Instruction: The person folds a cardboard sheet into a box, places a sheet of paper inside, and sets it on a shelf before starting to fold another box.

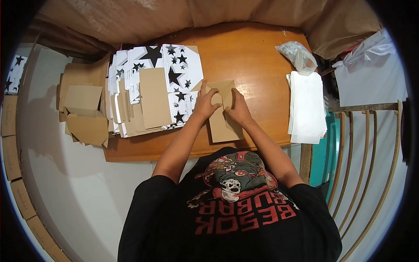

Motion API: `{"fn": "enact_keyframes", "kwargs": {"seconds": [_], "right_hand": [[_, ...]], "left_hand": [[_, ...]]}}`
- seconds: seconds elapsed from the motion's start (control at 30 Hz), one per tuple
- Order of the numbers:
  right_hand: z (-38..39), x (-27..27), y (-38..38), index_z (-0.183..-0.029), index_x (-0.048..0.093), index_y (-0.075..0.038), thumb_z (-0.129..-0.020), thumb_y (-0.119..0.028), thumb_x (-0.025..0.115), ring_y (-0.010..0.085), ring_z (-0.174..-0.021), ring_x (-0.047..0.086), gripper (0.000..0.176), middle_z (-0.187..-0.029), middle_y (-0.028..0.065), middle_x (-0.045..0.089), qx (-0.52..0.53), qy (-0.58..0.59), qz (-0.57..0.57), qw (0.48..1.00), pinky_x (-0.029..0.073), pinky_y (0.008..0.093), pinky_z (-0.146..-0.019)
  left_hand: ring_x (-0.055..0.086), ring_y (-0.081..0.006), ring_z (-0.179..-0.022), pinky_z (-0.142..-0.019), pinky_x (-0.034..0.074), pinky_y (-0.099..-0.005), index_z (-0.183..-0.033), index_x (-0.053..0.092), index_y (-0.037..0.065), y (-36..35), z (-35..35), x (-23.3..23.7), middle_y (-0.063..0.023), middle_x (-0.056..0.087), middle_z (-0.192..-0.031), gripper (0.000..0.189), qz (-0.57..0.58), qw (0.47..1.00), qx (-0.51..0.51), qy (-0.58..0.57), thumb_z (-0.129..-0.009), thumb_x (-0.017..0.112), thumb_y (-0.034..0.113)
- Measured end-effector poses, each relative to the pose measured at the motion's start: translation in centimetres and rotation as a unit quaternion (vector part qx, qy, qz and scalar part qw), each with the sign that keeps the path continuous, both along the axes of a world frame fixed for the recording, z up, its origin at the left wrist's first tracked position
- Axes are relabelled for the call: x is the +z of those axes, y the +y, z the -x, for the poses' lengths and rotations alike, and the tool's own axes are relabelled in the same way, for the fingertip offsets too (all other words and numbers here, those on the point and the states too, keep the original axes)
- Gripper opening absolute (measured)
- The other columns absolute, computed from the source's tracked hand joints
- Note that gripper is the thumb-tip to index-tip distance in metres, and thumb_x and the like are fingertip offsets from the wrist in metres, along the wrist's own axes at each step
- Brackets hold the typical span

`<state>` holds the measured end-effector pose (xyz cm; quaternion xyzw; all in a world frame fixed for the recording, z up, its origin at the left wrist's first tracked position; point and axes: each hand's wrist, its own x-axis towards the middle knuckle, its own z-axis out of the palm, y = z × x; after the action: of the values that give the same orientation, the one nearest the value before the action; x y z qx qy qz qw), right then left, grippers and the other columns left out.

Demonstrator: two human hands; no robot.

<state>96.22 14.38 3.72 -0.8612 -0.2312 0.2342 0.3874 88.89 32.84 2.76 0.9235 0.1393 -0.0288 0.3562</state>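
Cardboard piece (223,126), brown and partly folded, is held near the front edge of the table (253,52), its upper part grasped by the left hand (206,102) and the right hand (240,109), fingers and thumbs bent over the flaps. A crooked crease or a torn flap could result if the two sides were pressed unevenly. Just to the left, the star-printed stack (174,76) could be nudged askew by the left hand (a loose brown panel (155,98) is balanced on top). Farther right, white sheets (307,109) piled at the table's edge could be sent sliding by a stray elbow. No brand can be made out on the cardboard, and marks on the brown boxes (22,198) at far left are too small to be read. On the black shirt (174,227), red lettering (246,222), seen upside down, is apparently to be read as "BESOK BUBAR."
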Motion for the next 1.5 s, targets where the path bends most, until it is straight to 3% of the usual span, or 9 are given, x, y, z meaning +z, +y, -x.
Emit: {"fn": "enact_keyframes", "kwargs": {"seconds": [0.17, 0.27, 0.43, 0.77, 0.87, 1.13, 1.3, 1.43, 1.5], "right_hand": [[-0.1, -1.6, -0.7, -0.161, 0.017, 0.002, -0.089, -0.012, 0.067, 0.0435, -0.149, 0.033, 0.088, -0.159, 0.033, 0.028, -0.033, 0.048, -0.087, 0.994, 0.033, 0.0446, -0.123], [0.1, -1.7, -1.4, -0.162, 0.011, 0.002, -0.095, -0.013, 0.063, 0.0439, -0.15, 0.031, 0.086, -0.16, 0.034, 0.025, -0.101, 0.133, -0.169, 0.971, 0.03, 0.0459, -0.124], [0.5, -6.2, -2.0, -0.163, 0.007, 0.0, -0.1, -0.025, 0.06, 0.0467, -0.153, 0.02, 0.086, -0.163, 0.0342, 0.014, -0.04, 0.076, -0.111, 0.99, 0.021, 0.0506, -0.126], [-0.5, -4.2, -1.4, -0.163, 0.012, -0.005, -0.091, -0.033, 0.07, 0.0516, -0.153, 0.013, 0.096, -0.165, 0.0331, 0.009, 0.02, -0.084, -0.021, 0.996, 0.019, 0.0575, -0.123], [-1.2, -4.2, -1.5, -0.163, 0.014, -0.009, -0.088, -0.031, 0.073, 0.0511, -0.152, 0.014, 0.098, -0.165, 0.0317, 0.008, 0.014, -0.035, -0.051, 0.998, 0.018, 0.0562, -0.124], [-4.7, -0.4, -1.8, -0.132, 0.06, -0.006, -0.09, -0.012, 0.066, 0.0464, -0.142, 0.035, 0.044, -0.153, 0.0215, 0.042, 0.02, -0.164, -0.052, 0.985, 0.031, 0.054, -0.118], [-9.6, -1.9, 0.0, -0.136, 0.059, -0.005, -0.091, -0.015, 0.068, 0.0422, -0.134, 0.048, 0.047, -0.142, 0.024, 0.055, 0.011, -0.127, -0.033, 0.991, 0.041, 0.0467, -0.114], [-12.7, -4.3, 0.8, -0.144, 0.055, -0.004, -0.096, -0.04, 0.067, 0.0424, -0.131, 0.056, 0.061, -0.143, 0.0263, 0.055, 0.048, -0.097, 0.077, 0.991, 0.047, 0.0471, -0.11], [-13.6, -5.6, 0.8, -0.144, 0.052, 0.001, -0.096, -0.05, 0.066, 0.0431, -0.129, 0.058, 0.072, -0.144, 0.0291, 0.053, -0.003, 0.062, 0.061, 0.996, 0.047, 0.0464, -0.11]], "left_hand": [[0.017, -0.0512, -0.152, -0.123, 0.025, -0.056, -0.161, 0.028, 0.013, -1.6, 1.1, -0.6, -0.0303, 0.003, -0.166, 0.096, -0.029, 0.993, 0.067, -0.095, -0.085, 0.083, 0.031], [0.012, -0.052, -0.152, -0.123, 0.02, -0.0588, -0.164, 0.016, 0.009, -2.0, 2.0, -1.8, -0.0313, 0.002, -0.166, 0.092, -0.025, 0.989, 0.104, -0.103, -0.095, 0.071, 0.035], [0.011, -0.0518, -0.152, -0.124, 0.017, -0.0585, -0.164, 0.011, 0.006, -3.6, 2.4, -3.7, -0.0318, 0.003, -0.165, 0.085, -0.033, 0.989, 0.122, -0.072, -0.1, 0.062, 0.031], [0.023, -0.0507, -0.148, -0.123, 0.018, -0.0573, -0.165, -0.003, 0.008, -3.8, 1.4, -3.7, -0.0322, 0.016, -0.163, 0.092, 0.083, 0.988, 0.128, -0.006, -0.102, 0.059, 0.033], [0.027, -0.0495, -0.146, -0.122, 0.02, -0.0567, -0.165, -0.006, 0.008, -3.1, 0.8, -4.5, -0.032, 0.021, -0.161, 0.093, 0.095, 0.983, 0.154, -0.03, -0.102, 0.058, 0.034], [0.035, -0.0467, -0.142, -0.12, 0.026, -0.055, -0.164, 0.004, 0.005, -1.3, 1.8, -4.1, -0.0305, 0.033, -0.152, 0.09, 0.134, 0.979, 0.135, -0.08, -0.099, 0.064, 0.021], [0.04, -0.045, -0.136, -0.119, 0.029, -0.0527, -0.164, 0.008, 0.004, -3.4, 5.6, -2.6, -0.0296, 0.037, -0.147, 0.087, 0.109, 0.979, 0.144, -0.093, -0.099, 0.064, 0.019], [0.044, -0.0412, -0.133, -0.114, 0.036, -0.051, -0.162, 0.015, 0.0, -6.5, 10.4, -2.7, -0.0283, 0.042, -0.139, 0.083, 0.156, 0.968, 0.191, -0.039, -0.1, 0.065, 0.025], [0.045, -0.0403, -0.132, -0.112, 0.038, -0.0508, -0.161, 0.018, -0.001, -7.1, 12.2, -4.8, -0.0277, 0.043, -0.136, 0.082, 0.167, 0.962, 0.214, 0.0, -0.1, 0.065, 0.028]]}}
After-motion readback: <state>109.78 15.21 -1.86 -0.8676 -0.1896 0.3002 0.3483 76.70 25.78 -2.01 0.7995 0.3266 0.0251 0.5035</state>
